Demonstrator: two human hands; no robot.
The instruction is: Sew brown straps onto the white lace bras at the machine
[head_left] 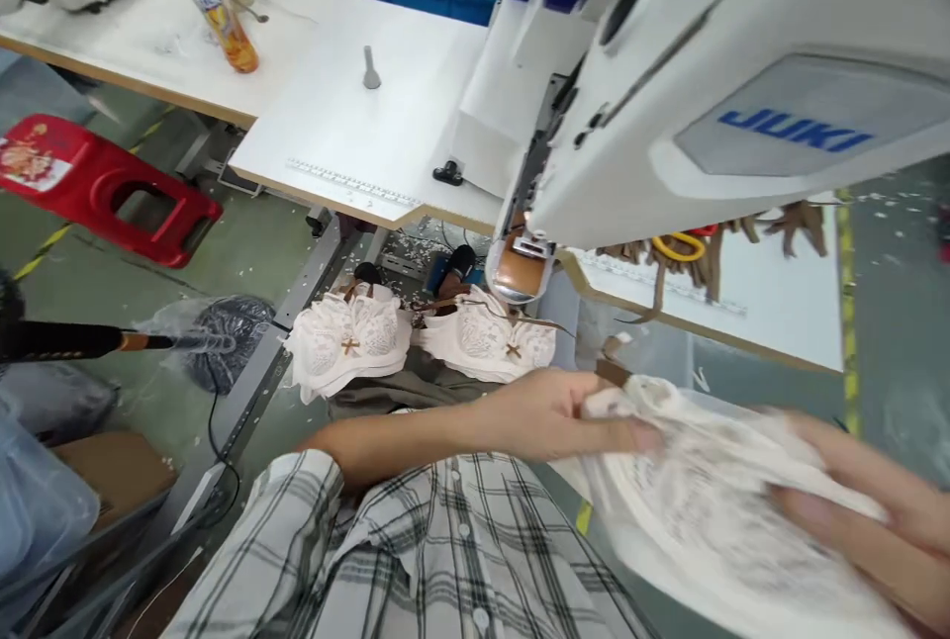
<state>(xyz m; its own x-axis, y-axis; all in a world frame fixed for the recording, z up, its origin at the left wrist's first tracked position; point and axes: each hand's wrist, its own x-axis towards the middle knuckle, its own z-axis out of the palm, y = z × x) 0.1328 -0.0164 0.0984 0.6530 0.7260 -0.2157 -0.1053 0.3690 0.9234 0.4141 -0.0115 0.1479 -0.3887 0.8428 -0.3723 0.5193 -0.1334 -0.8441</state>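
At the lower right, a white lace bra (712, 510) is held between both hands, blurred by motion. My left hand (549, 416) grips its near-left edge beside a brown strap, thumb on top. My right hand (868, 501) pinches the other side at the right edge of the view. Two more white lace bras with small brown bows, one on the left (352, 342) and one on the right (494, 337), lie across my lap. Just above them is the rounded end of the sewing machine (523, 268), its lamp lit.
The white JUKI machine head (742, 125) fills the upper right. Brown straps (712, 263) and yellow-handled scissors (679, 246) lie on the right tabletop. A bottle (215, 6) stands on the left table (312, 115); a red stool (111, 189) is below.
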